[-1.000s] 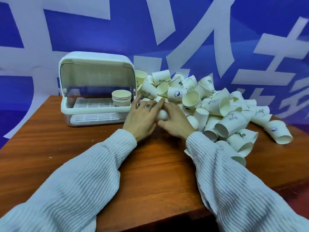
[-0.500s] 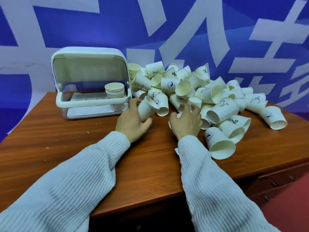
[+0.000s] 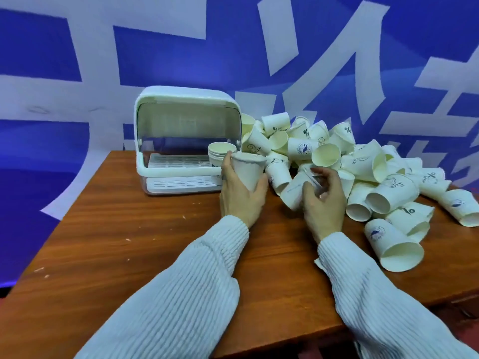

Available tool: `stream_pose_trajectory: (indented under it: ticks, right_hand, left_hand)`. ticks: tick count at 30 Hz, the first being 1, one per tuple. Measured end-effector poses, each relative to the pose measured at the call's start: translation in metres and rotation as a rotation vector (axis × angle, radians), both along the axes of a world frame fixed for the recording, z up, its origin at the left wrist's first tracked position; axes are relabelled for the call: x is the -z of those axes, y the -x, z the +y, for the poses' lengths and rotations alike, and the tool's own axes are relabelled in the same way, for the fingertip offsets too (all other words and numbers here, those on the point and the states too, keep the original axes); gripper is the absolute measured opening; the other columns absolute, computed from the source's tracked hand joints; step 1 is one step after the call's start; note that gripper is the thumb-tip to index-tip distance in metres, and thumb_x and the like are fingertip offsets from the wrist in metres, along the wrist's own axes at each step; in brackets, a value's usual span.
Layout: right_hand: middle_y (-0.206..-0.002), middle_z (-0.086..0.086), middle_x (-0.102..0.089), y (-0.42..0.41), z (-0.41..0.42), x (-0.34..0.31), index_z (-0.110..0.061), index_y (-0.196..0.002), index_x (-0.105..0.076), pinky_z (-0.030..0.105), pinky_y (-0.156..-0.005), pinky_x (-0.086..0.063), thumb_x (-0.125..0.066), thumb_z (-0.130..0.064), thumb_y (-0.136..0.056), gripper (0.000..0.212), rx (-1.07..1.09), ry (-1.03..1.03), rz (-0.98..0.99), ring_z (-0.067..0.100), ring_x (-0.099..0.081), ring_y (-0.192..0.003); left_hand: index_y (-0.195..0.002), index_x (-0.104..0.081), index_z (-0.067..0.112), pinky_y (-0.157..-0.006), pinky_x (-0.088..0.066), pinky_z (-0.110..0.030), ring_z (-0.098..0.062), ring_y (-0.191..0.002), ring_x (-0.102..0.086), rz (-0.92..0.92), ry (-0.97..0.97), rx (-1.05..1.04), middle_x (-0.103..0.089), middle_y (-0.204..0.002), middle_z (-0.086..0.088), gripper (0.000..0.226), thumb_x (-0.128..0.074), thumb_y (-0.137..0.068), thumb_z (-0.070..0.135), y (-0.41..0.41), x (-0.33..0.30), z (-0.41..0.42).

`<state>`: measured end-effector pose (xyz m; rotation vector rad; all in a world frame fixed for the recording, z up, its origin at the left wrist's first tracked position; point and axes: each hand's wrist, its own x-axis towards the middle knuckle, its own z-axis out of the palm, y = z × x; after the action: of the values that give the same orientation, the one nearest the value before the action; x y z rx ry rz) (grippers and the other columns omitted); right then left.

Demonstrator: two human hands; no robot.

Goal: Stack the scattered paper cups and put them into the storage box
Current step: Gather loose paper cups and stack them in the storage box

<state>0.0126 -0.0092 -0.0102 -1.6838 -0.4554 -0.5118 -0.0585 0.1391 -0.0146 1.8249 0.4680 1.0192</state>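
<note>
Now left hand gripping upright paper cup; right hand gripping tilted cup, beside storage box

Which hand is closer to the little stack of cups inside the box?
Left. The left hand holds a cup right beside the cup stack; the right hand is farther off, at the cup pile.

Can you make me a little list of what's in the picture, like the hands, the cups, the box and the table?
left hand: holds an upright paper cup, mouth up
right hand: grips a tilted cup at the pile's near edge
cup pile: many loose cups, mostly on their sides, right of the box
storage box: lid up, open
stack in box: a few nested cups, upright
table: brown wood
</note>
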Motion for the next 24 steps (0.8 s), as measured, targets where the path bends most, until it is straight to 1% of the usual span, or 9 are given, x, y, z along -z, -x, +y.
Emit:
stream_pose_trajectory:
  ticks: [3, 5, 9, 11, 14, 16, 18, 21, 24]
  right_hand:
    - [-0.106, -0.013, -0.068, -0.003, 0.003, 0.011, -0.057, -0.112, -0.06, 0.05, -0.102, -0.05, -0.064, -0.036, -0.084, 0.035, -0.008, 0.088, -0.054, 0.025, -0.062, -0.111]
    - [-0.106, -0.012, -0.07, -0.007, 0.005, 0.016, -0.058, -0.116, -0.062, 0.053, -0.102, -0.049, -0.066, -0.041, -0.086, 0.034, -0.023, 0.094, -0.073, 0.025, -0.063, -0.112]
    - [-0.108, -0.01, -0.07, -0.012, 0.023, 0.015, -0.044, -0.122, -0.067, 0.051, -0.104, -0.047, -0.069, -0.033, -0.091, 0.033, -0.035, 0.102, -0.186, 0.023, -0.063, -0.112]
    - [-0.106, -0.007, -0.071, -0.019, 0.037, 0.009, -0.038, -0.119, -0.07, 0.052, -0.102, -0.048, -0.068, -0.029, -0.092, 0.029, -0.054, 0.068, -0.216, 0.025, -0.064, -0.109]
    - [-0.106, -0.009, -0.071, -0.029, 0.069, -0.014, -0.032, -0.115, -0.069, 0.051, -0.098, -0.051, -0.065, -0.022, -0.095, 0.023, -0.154, -0.065, -0.229, 0.022, -0.066, -0.107]
    - [-0.104, -0.013, -0.07, -0.031, 0.092, -0.028, -0.021, -0.113, -0.071, 0.044, -0.097, -0.053, -0.063, -0.014, -0.097, 0.019, -0.227, -0.157, -0.259, 0.014, -0.067, -0.104]
    - [-0.102, -0.012, -0.07, -0.034, 0.115, -0.039, -0.019, -0.111, -0.071, 0.044, -0.096, -0.053, -0.062, -0.014, -0.097, 0.017, -0.278, -0.176, -0.286, 0.013, -0.066, -0.1]
    - [-0.099, -0.008, -0.073, -0.045, 0.14, -0.045, -0.022, -0.108, -0.072, 0.054, -0.093, -0.052, -0.06, -0.02, -0.094, 0.019, -0.344, -0.057, -0.335, 0.022, -0.068, -0.097]
    - [-0.096, -0.005, -0.077, -0.06, 0.154, -0.048, -0.025, -0.109, -0.075, 0.051, -0.095, -0.05, -0.06, -0.02, -0.093, 0.023, -0.336, 0.195, -0.431, 0.025, -0.069, -0.095]
  left_hand:
    - [-0.158, -0.01, 0.031, -0.106, -0.044, -0.041, -0.028, -0.134, -0.047, -0.091, -0.004, -0.018, -0.036, -0.16, -0.008, 0.083, -0.058, -0.094, 0.052, 0.002, 0.002, 0.007]
    - [-0.158, -0.01, 0.029, -0.102, -0.042, -0.034, -0.024, -0.134, -0.046, -0.133, -0.006, -0.037, -0.034, -0.16, -0.007, 0.079, -0.05, -0.094, 0.052, 0.003, 0.002, 0.01]
    - [-0.16, -0.013, 0.024, -0.095, -0.033, -0.019, -0.018, -0.133, -0.044, -0.181, -0.027, -0.12, -0.035, -0.16, -0.006, 0.076, -0.046, -0.096, 0.048, 0.006, -0.001, 0.018]
    - [-0.159, -0.015, 0.021, -0.097, -0.036, -0.023, -0.022, -0.135, -0.045, -0.201, -0.053, -0.165, -0.036, -0.159, -0.008, 0.076, -0.047, -0.096, 0.047, 0.006, -0.004, 0.025]
    - [-0.159, -0.016, 0.017, -0.11, -0.04, -0.038, -0.025, -0.14, -0.043, -0.224, -0.102, -0.233, -0.036, -0.159, -0.009, 0.075, -0.049, -0.097, 0.043, 0.006, -0.005, 0.035]
    - [-0.159, -0.017, 0.017, -0.112, -0.038, -0.035, -0.022, -0.141, -0.041, -0.232, -0.133, -0.279, -0.035, -0.16, -0.007, 0.074, -0.05, -0.098, 0.043, 0.007, -0.006, 0.038]
    - [-0.159, -0.017, 0.018, -0.11, -0.036, -0.031, -0.021, -0.141, -0.041, -0.239, -0.147, -0.314, -0.034, -0.161, -0.006, 0.074, -0.049, -0.098, 0.045, 0.008, -0.008, 0.04]
    - [-0.159, -0.016, 0.018, -0.113, -0.037, -0.033, -0.022, -0.143, -0.04, -0.242, -0.139, -0.365, -0.032, -0.161, -0.007, 0.075, -0.048, -0.098, 0.047, 0.01, -0.008, 0.045]
    - [-0.159, -0.016, 0.02, -0.111, -0.039, -0.033, -0.023, -0.141, -0.043, -0.254, -0.122, -0.396, -0.034, -0.161, -0.007, 0.074, -0.048, -0.098, 0.048, 0.011, -0.007, 0.052]
